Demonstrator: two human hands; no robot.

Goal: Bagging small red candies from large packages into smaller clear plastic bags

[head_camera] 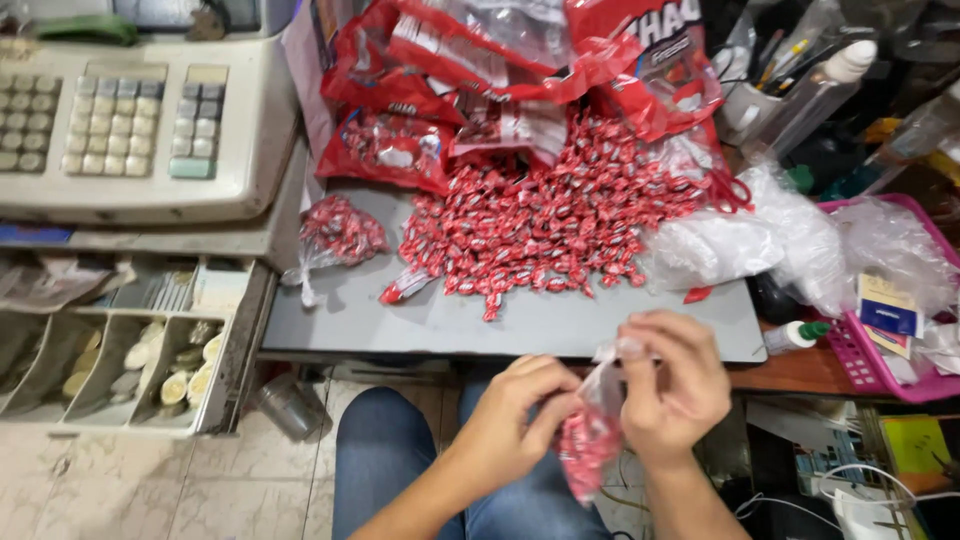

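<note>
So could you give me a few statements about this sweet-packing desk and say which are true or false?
1. Both hands hold a small clear bag of red sweets. True: the left hand and the right hand grip it.
2. The loose sweet pile lies on a grey board. True.
3. The cash drawer is closed. False: it stands open, coins showing.
4. The basket at the right is blue. False: it is pink.
5. A filled small bag lies beside the pile. True.
</note>
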